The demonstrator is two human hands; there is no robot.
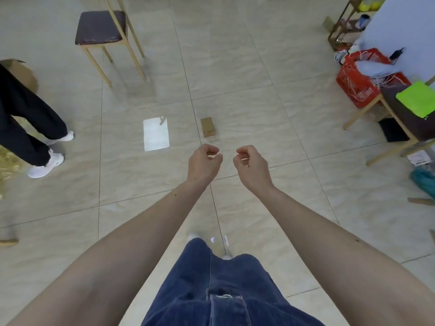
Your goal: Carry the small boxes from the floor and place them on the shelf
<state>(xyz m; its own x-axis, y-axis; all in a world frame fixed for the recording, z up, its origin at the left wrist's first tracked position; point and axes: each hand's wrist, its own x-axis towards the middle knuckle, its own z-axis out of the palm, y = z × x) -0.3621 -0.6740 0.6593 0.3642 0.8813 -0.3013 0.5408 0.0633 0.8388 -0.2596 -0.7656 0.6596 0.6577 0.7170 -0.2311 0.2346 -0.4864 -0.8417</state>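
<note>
A small brown cardboard box lies on the tiled floor ahead of me, near a tile seam. Both my arms reach forward above the floor. My left hand hangs just short of the box, fingers curled loosely inward, holding nothing. My right hand is level with it to the right, fingers curled the same way, also with nothing in it. Neither hand touches the box. A wooden shelf rack with items on it stands at the far right.
A wooden chair with a dark seat stands at the back left. Another person's legs in dark trousers and white shoes are at the left. A red basket, a chair with green cloth and clutter fill the right.
</note>
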